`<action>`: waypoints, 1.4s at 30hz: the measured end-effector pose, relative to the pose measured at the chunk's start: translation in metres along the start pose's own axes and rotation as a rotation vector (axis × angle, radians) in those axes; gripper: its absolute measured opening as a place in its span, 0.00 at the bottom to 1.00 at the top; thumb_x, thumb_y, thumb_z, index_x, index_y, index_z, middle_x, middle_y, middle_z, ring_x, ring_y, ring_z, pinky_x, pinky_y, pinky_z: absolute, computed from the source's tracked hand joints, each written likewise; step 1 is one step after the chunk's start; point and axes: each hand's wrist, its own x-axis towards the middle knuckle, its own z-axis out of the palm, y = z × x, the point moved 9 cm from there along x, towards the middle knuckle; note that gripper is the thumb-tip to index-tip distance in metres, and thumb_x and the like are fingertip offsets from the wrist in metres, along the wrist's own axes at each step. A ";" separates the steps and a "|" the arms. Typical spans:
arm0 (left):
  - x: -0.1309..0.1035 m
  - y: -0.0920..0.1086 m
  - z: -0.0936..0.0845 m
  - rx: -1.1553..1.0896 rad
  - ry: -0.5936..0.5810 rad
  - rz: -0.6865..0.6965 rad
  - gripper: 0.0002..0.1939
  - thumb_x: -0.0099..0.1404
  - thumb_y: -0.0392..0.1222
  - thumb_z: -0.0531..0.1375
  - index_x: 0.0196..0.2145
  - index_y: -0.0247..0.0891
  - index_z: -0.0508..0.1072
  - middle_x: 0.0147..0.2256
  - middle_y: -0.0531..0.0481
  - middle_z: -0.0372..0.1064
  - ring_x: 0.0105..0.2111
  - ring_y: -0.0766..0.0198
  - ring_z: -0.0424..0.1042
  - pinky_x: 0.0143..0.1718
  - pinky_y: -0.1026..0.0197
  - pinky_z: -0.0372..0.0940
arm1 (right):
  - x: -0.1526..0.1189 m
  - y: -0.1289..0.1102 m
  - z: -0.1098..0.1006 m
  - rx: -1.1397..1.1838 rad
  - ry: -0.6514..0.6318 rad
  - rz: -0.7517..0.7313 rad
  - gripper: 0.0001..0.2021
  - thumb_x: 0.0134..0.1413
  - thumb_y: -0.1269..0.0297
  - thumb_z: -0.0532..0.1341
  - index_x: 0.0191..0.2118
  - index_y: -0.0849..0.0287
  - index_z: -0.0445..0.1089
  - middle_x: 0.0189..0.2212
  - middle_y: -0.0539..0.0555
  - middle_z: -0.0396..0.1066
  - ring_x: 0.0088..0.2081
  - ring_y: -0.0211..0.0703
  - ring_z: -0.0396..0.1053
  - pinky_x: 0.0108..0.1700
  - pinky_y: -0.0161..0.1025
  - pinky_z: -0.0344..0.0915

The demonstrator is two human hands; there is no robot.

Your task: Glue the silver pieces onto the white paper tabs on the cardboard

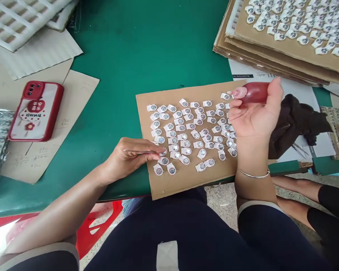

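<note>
My left hand (pixel 124 158) is closed in a pinch round thin metal tweezers (pixel 144 152), at the left edge of a brown cardboard sheet (pixel 183 178). Their tips reach a small round silvery piece with a white tab, partly covered by my fingers. Many similar round pieces (pixel 185 143) lie in loose rows on the sheet. Above the sheet's right side, my right hand (pixel 252 118) is raised palm up, its fingers wrapped round a dark red squeeze bottle (pixel 255 92). The bottle's pink nozzle points left.
Stacked cardboard (pixel 231 41) bearing more round pieces stands at the back right. A dark cloth (pixel 296 120) lies on papers beside my right hand. A red-edged phone (pixel 35 111) rests on cardboard at left, below white foam trays (pixel 19 22). Another person's legs (pixel 299 188) show at lower right.
</note>
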 end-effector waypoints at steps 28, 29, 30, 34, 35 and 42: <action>0.001 -0.002 0.003 0.326 0.022 0.015 0.14 0.63 0.41 0.59 0.21 0.38 0.75 0.31 0.50 0.77 0.36 0.59 0.76 0.33 0.63 0.74 | -0.005 -0.005 -0.006 -0.034 0.071 -0.174 0.18 0.47 0.43 0.55 0.26 0.54 0.65 0.25 0.50 0.66 0.21 0.33 0.61 0.15 0.32 0.53; 0.001 -0.003 0.003 0.327 0.025 0.004 0.14 0.63 0.42 0.59 0.21 0.38 0.75 0.31 0.50 0.77 0.36 0.58 0.76 0.33 0.62 0.74 | -0.005 -0.006 -0.006 -0.028 0.078 -0.177 0.18 0.47 0.43 0.55 0.26 0.55 0.64 0.25 0.51 0.66 0.21 0.33 0.61 0.15 0.32 0.52; 0.001 -0.004 0.002 0.330 0.027 -0.004 0.14 0.63 0.42 0.59 0.22 0.39 0.76 0.31 0.50 0.77 0.36 0.58 0.76 0.33 0.62 0.74 | -0.006 -0.006 -0.006 -0.021 0.085 -0.182 0.18 0.47 0.44 0.56 0.27 0.56 0.64 0.24 0.51 0.66 0.20 0.32 0.61 0.15 0.32 0.52; 0.000 -0.003 0.002 0.372 0.035 0.023 0.12 0.63 0.42 0.59 0.24 0.40 0.77 0.32 0.51 0.77 0.35 0.60 0.77 0.34 0.63 0.74 | -0.010 -0.008 -0.005 -0.013 0.095 -0.197 0.16 0.47 0.47 0.57 0.27 0.56 0.64 0.24 0.51 0.66 0.22 0.34 0.62 0.17 0.32 0.52; 0.000 -0.002 0.002 0.386 0.036 0.041 0.11 0.63 0.42 0.59 0.25 0.40 0.77 0.32 0.51 0.77 0.35 0.60 0.77 0.34 0.63 0.74 | -0.011 -0.009 -0.004 -0.017 0.090 -0.195 0.15 0.47 0.47 0.57 0.27 0.55 0.64 0.24 0.50 0.66 0.23 0.34 0.62 0.18 0.33 0.53; -0.002 0.003 0.005 0.455 0.031 0.127 0.07 0.63 0.40 0.59 0.32 0.42 0.78 0.35 0.51 0.77 0.36 0.62 0.76 0.38 0.63 0.74 | -0.012 -0.009 -0.005 -0.028 0.114 -0.191 0.16 0.46 0.45 0.56 0.25 0.53 0.64 0.24 0.50 0.66 0.22 0.34 0.61 0.18 0.35 0.54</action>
